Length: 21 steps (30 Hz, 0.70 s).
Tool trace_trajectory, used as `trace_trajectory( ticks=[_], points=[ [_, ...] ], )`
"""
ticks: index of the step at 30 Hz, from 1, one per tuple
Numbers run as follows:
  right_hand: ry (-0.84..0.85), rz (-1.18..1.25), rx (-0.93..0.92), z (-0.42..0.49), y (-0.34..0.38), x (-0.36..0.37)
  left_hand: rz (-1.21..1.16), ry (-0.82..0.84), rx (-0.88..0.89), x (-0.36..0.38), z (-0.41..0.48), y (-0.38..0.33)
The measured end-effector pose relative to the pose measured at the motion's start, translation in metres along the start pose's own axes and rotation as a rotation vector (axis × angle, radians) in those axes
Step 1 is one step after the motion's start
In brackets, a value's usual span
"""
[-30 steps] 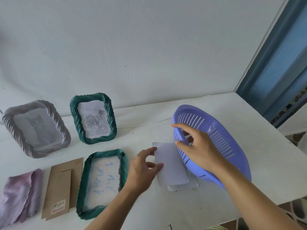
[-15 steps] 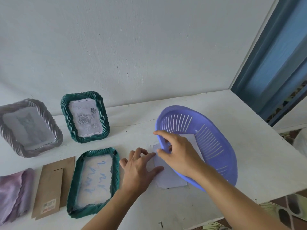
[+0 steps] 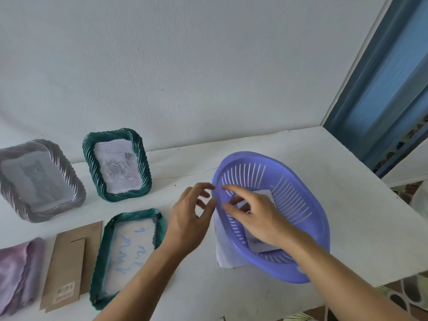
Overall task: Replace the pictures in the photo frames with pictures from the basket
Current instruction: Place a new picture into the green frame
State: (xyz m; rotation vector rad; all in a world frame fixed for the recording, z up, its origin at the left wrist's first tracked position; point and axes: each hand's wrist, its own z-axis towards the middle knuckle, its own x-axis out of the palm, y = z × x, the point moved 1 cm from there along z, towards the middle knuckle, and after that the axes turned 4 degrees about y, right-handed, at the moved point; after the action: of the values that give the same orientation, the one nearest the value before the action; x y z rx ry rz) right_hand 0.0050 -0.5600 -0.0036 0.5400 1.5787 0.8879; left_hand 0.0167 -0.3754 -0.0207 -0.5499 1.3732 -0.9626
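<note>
A purple basket (image 3: 301,200) sits on a white table (image 3: 352,205) with pictures (image 3: 265,196) lying inside. The right hand (image 3: 257,216) reaches into it over the pictures; whether it grips one cannot be told. The left hand (image 3: 190,218) hovers just beside the rim, its fingers loosely spread and holding nothing. A green frame (image 3: 136,215) lies flat nearby.

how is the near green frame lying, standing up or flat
Flat: the near green frame lies on the table, a brown backing board beside it.
</note>
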Motion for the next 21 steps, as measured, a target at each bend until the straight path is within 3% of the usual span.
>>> trace_trajectory(
  ticks=[2, 6, 9, 14, 21],
  points=[
    [-0.047, -0.047, 0.016, 0.003, -0.009, -0.016, 0.085, 0.038, 0.045, 0.003, 0.008, -0.003],
    [-0.091, -0.365, 0.017, 0.011, -0.034, -0.046, 0.357, 0.025, 0.162, 0.007, 0.027, -0.006],
    [-0.05, -0.514, 0.036, 0.016, -0.046, -0.058, 0.532, 0.054, 0.281, 0.011, 0.043, -0.015],
    [0.101, -0.795, -0.007, 0.022, -0.058, -0.056, 0.72, 0.115, 0.331, 0.022, 0.062, -0.023],
    [0.163, -0.886, 0.037, 0.028, -0.063, -0.053, 0.576, 0.046, 0.198, 0.018, 0.055, -0.012]
  ],
)
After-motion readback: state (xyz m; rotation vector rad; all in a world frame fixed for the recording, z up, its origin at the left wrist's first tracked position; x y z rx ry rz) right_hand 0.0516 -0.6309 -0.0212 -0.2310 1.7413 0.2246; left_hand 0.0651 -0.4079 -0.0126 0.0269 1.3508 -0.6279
